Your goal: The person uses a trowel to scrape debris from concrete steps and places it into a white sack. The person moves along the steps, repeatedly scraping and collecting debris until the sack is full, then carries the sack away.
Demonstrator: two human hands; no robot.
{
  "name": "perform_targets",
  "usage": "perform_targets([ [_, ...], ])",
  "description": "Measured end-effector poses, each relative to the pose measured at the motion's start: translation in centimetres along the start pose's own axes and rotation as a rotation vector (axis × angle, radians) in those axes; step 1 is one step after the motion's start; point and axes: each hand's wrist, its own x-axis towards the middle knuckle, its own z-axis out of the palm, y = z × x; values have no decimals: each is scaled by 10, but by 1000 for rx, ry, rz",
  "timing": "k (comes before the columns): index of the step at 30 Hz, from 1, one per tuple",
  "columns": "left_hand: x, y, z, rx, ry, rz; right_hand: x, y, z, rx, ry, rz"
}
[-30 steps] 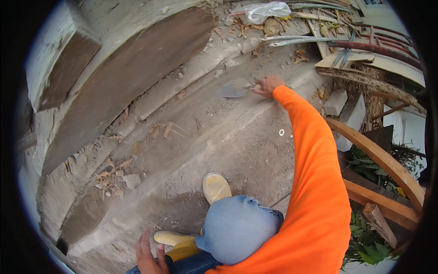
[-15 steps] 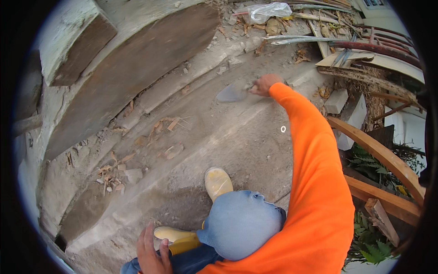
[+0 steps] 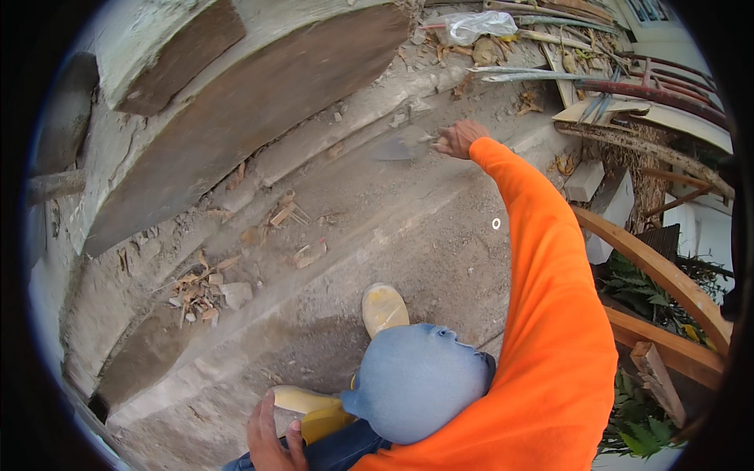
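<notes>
At the end of my outstretched orange sleeve, my right hand (image 3: 462,140) is closed round the handle of a trowel (image 3: 399,147). Its grey blade points left, smeared by motion, low over the dusty concrete channel (image 3: 353,188). Whether the blade touches the ground I cannot tell. My left hand (image 3: 272,438) hangs by my leg at the lower edge, fingers apart and holding nothing. Left of my boots (image 3: 385,308) lies a small heap of dry leaves and stone chips (image 3: 206,293). Another bit of rubble (image 3: 310,253) rests in the channel.
A rough concrete wall (image 3: 259,110) rises along the left. At the far right are a clear plastic bag (image 3: 479,28), bamboo poles (image 3: 526,76) and a dark red metal frame (image 3: 660,93). Wooden beams (image 3: 656,271), pale blocks (image 3: 585,180) and green plants (image 3: 640,416) line the right side.
The trowel's blade has become more blurred, with my right hand still gripping its handle. The whole view has shifted slightly. My left hand stays low by my leg.
</notes>
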Motion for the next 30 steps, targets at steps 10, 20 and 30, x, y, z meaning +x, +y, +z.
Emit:
perform_targets([
  [10,3,9,-5,65,58,87,-7,-266,44,143,125,-518],
  [20,-29,5,-5,-52,73,151,-5,-107,11,32,41,-154],
  [30,-57,1,1,2,122,35,-44,-381,15,112,329,-685],
])
